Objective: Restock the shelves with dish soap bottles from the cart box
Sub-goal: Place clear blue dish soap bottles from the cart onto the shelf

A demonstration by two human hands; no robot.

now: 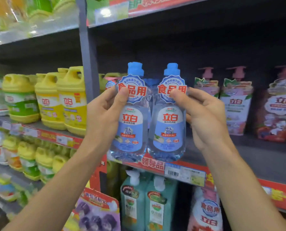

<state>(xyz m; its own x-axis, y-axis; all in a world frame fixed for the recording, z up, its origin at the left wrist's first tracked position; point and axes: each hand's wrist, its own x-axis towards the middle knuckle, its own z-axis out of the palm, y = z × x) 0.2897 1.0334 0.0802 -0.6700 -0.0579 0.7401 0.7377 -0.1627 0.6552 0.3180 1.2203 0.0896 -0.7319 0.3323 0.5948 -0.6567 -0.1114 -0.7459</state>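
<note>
We record a dark grey shelving unit (87,52) filling the view, its upright post standing left of centre and red price strips running along the shelf edges. The middle shelf (262,157) right of the post is largely bare at the front, and along its rear stand pink pump bottles (235,104) and one red-labelled pump bottle (278,112). Left of the post, on the same level, we note a row of yellow jugs (72,100) with handles, and smaller yellow-capped bottles (28,157) on the shelf below. Under the middle shelf stand two teal pump bottles (144,202), side by side and touching.

In front of the middle shelf, two clear dish soap bottles with blue caps are held upright and side by side, their bodies touching. The left hand (103,114) grips the left dish soap bottle (130,124) at its shoulder, thumb pressed on the round red-lettered neck tag, fingers curled behind. The right hand (204,112) grips the right dish soap bottle (169,125) likewise, thumb on its tag. The bottle bases sit level with the shelf's front edge; we cannot tell whether they rest on it. More blue-capped bottles (111,83) show just behind the left one. A barcode label (184,174) sits on the price strip below the right bottle.
</note>
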